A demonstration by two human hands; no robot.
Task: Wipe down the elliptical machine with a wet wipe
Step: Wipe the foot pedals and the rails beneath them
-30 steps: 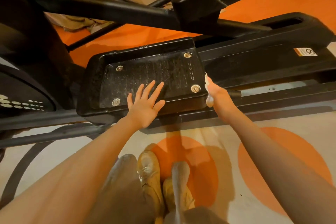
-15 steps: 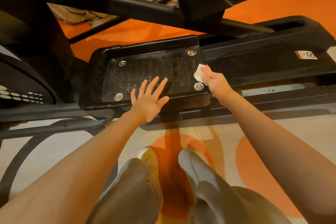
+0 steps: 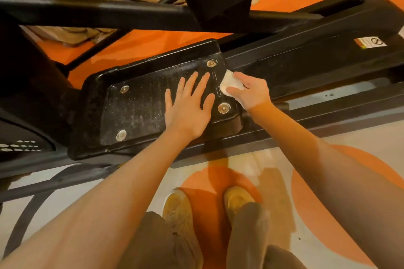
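At the far left the machine's dark housing [image 3: 24, 137] shows a patch of pale vent slots, and just right of it the black foot pedal [image 3: 140, 107] lies tilted across the frame, its ribbed tread speckled with pale dust and fixed by four round bolts. The left hand [image 3: 188, 105] lies flat on the pedal's right half, fingers straight and spread, gripping nothing; it looks to be steadying the pedal. Just beside it, at the pedal's right end between the two right-hand bolts, sits the white wipe [image 3: 229, 84], pressed to the tread by the right hand [image 3: 251, 91], whose fingers curl over it and pinch it against the surface. Behind the hand the long rail [image 3: 306, 67] runs off to the right, where a small warning sticker [image 3: 370, 42] is stuck. Below, the person's two shoes stand on an orange circle on the floor [image 3: 328, 247]. The step in hand seems to be wiping the pedal, begun at its right end; most of the tread looks dusty. The next move likely calls for drawing the wipe leftward over the ribs, which means lifting or shifting the flat left hand out of the way.
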